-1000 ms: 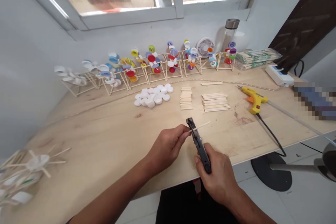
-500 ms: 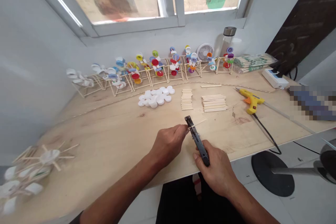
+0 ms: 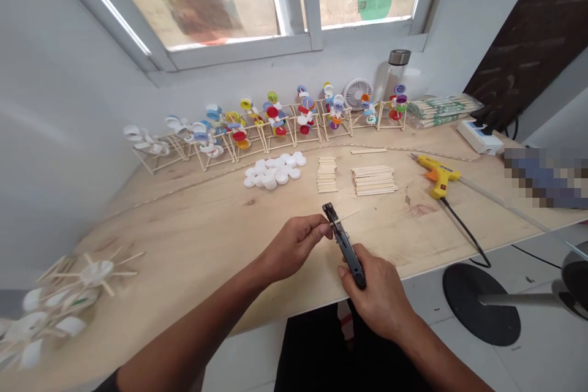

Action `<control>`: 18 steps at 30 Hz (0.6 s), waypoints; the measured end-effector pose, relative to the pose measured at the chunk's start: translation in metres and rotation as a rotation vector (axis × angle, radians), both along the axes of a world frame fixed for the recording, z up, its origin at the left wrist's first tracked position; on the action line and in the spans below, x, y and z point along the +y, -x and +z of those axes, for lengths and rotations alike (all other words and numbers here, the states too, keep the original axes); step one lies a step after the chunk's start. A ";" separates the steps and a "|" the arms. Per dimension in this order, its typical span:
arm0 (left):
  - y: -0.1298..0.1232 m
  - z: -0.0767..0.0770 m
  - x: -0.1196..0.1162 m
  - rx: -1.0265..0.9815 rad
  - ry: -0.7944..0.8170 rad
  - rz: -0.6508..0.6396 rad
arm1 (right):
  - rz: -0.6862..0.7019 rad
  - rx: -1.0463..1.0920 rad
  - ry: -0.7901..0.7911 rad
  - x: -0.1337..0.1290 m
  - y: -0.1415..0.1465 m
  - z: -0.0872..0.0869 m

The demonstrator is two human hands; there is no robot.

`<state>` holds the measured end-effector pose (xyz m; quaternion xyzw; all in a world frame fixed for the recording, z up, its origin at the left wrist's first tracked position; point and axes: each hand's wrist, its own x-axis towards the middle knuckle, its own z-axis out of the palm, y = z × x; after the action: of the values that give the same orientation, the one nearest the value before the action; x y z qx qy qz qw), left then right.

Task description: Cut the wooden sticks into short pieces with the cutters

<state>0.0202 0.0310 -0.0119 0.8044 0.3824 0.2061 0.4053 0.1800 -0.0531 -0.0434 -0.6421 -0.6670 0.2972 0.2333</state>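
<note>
Between the thumb and fingers of my left hand (image 3: 301,244) is one end of a thin wooden stick (image 3: 351,216). The stick lies across the jaws of dark pliers (image 3: 345,248) and sticks out on their right side. My right hand (image 3: 379,294) is wrapped round the handles of the pliers, near the table's front edge. Beyond the tool lie a pile of short wooden sticks (image 3: 326,175) and a pile of longer sticks (image 3: 374,180). White bottle caps (image 3: 274,170) are grouped to the left of these piles.
Small stick-and-cap wheels on frames (image 3: 280,119) line the back. A yellow glue gun (image 3: 438,174) with its cord lies at right, near a power strip (image 3: 480,136). Unmounted wheels (image 3: 96,272) lie at left. A fan (image 3: 358,95) and bottle (image 3: 397,73) stand behind.
My left hand has turned a little, so its thumb shows more, still pinching the stick at the jaws. The view has shifted slightly. My right hand stays on the pliers.
</note>
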 end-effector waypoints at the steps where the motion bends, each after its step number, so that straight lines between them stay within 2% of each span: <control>1: 0.000 0.000 0.000 0.010 -0.018 0.007 | -0.005 -0.004 0.001 0.001 0.000 -0.001; 10: -0.003 -0.013 -0.006 0.088 -0.325 0.097 | -0.052 -0.105 -0.055 0.003 0.005 -0.009; 18: 0.001 -0.030 -0.006 0.091 -0.562 0.126 | -0.029 -0.152 -0.057 0.004 0.005 -0.006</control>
<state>0.0188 0.0252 -0.0414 0.8681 0.3775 0.2926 0.1356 0.1748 -0.0495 -0.0496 -0.6654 -0.6817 0.2253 0.2045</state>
